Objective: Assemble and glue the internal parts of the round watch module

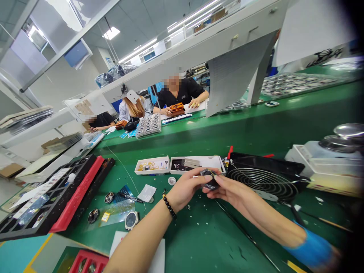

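Note:
Both hands meet over the green bench around a small dark round part [211, 182] that looks like a watch case. My left hand [186, 186] grips it from the left, thumb on its upper face. My right hand [229, 189] pinches its other side, and a thin light wire seems to stick up between the thumbs. Much of the part is hidden by fingers. Left of my left wrist lie a round watch [131, 220], a dark watch case [93, 216], another open case [109, 197] and a small yellow piece [105, 217] on a clear film.
Beyond my hands stand two white trays [152, 159] of small parts. A black fan [263, 176] is at right, near a dispenser bottle [338, 151]. Black and red racks [76, 193] fill the left. A thin rod [247, 235] lies in front. Co-workers [182, 93] sit opposite.

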The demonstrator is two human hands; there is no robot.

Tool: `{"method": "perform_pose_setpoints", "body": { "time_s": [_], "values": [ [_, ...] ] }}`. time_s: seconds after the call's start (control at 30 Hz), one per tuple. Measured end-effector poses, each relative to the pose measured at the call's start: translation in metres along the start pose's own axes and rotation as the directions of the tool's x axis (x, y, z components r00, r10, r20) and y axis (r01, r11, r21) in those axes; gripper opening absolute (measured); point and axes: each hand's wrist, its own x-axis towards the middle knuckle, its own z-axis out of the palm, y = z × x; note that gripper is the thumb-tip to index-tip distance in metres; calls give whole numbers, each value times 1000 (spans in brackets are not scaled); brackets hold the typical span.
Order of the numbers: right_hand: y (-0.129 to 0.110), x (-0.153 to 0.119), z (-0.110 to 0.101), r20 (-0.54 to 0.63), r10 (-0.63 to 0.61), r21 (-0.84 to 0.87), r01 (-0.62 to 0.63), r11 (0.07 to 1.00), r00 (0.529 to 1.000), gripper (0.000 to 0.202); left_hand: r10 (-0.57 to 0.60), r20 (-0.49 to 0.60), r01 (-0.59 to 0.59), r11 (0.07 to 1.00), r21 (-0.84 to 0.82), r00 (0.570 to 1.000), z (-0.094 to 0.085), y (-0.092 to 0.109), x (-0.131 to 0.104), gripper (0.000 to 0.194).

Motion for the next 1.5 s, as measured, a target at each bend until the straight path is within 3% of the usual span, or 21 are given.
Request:
{"method": "perform_pose_setpoints", "body": {
  "time_s": [0.2,0.43,0.73,1.0,1.5],
  "values": [
    [0,-3,0,11,-13,89,12,996,1000,38,19,54,-15,997,-78,998,-1,2,-2,56],
    [-4,-4,2,7,1,137,-2,991,1000,36,11,29,-11,1000,3,1000,0,0,-2,73],
    [-4,-4,1,4,4,85,-5,996,1000,41,7,37,-5,998,-70,999,-2,0,-2,61],
    [-12,-10,11,109,-12,-79,21,997,994,54,55,-5,-55,998,-36,998,-4,-3,-1,58],
    [-6,-10,9,144,1,-57,7,998,990,55,17,17,-16,997,-71,1000,-1,-1,-1,59]
  ]
}}
